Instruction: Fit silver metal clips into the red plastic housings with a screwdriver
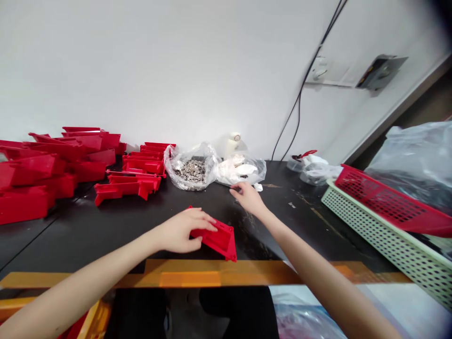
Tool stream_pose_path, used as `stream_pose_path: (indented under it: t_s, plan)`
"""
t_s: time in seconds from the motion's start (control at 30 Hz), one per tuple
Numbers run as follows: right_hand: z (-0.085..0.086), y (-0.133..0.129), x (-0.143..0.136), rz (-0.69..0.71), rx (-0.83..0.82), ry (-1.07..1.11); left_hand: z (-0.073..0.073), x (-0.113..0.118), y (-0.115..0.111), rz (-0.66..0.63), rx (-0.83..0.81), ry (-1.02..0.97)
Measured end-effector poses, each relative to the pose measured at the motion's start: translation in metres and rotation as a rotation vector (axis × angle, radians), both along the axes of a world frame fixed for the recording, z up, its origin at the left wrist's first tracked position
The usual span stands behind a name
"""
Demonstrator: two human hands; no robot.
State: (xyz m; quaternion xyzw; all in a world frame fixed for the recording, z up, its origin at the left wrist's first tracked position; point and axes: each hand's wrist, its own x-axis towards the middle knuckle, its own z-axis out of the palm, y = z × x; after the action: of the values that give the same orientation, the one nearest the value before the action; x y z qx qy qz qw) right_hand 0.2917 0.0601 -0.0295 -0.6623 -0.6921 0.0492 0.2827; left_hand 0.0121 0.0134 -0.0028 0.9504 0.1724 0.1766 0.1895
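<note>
My left hand (181, 231) is closed on a red plastic part (219, 240), a hollow, tray-like piece with a slanted end, held low over the black table near its front edge. My right hand (248, 197) reaches forward, just in front of a clear bag of white items (237, 168). Its thumb and fingers are drawn together in a pinch; anything between them is too small to make out. Left of that bag, an open clear plastic bag (191, 170) holds many small silvery metal pieces.
Stacked red parts (144, 162) and a larger red pile (56, 165) fill the table's left side. A white bottle (232, 143) stands by the wall. At right are small bags (319, 172) and a pale green basket (381, 230) bearing a red one (388, 200). Black cables (300, 89) hang down the wall.
</note>
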Motion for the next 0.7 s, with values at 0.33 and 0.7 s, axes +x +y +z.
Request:
stream_pose_path:
  t_s: [0.33,0.7]
  plan:
    - [0.01,0.114,-0.091,-0.009,-0.202,-0.205,-0.003,-0.028,0.039,0.419,-0.147,0.121]
    - [0.003,0.136,-0.096,-0.084,-0.312,-0.113,0.004,-0.034,0.031,0.593,-0.142,0.351]
